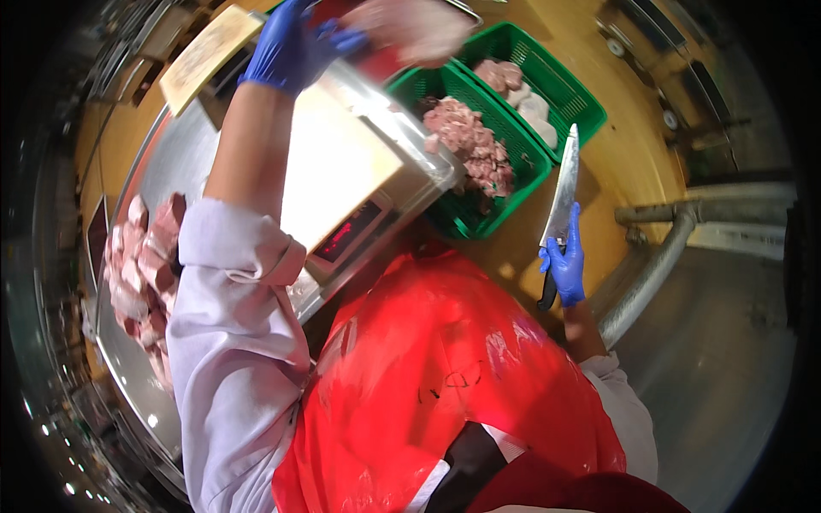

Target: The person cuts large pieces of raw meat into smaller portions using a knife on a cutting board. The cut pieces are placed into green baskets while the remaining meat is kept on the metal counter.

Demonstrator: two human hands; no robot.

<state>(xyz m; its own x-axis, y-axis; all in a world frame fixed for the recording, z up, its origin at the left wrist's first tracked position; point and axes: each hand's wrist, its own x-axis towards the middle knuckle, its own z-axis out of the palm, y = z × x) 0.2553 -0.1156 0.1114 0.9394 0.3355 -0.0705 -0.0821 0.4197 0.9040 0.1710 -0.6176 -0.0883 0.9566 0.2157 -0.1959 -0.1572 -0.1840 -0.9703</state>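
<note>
My left hand (pixel 295 51), in a blue glove, reaches out at the top over the far side of a white board (pixel 342 162). Its fingers are spread. A large pale pink piece of meat (pixel 410 30), smeared by motion, is just beyond the fingertips, over something red. Whether fingers and meat touch is unclear. Out to the right, my right hand (pixel 565 261), also gloved in blue, is closed on a knife (pixel 562 192). Its black handle points down and its long blade points up, away from the board.
A scale display (pixel 346 235) with red digits sits at the board's near edge. Meat chunks (pixel 145 274) are heaped on the metal table at left. Green baskets (pixel 530 192) at right hold meat trimmings and larger pieces. A metal pipe rail (pixel 654 265) runs at far right.
</note>
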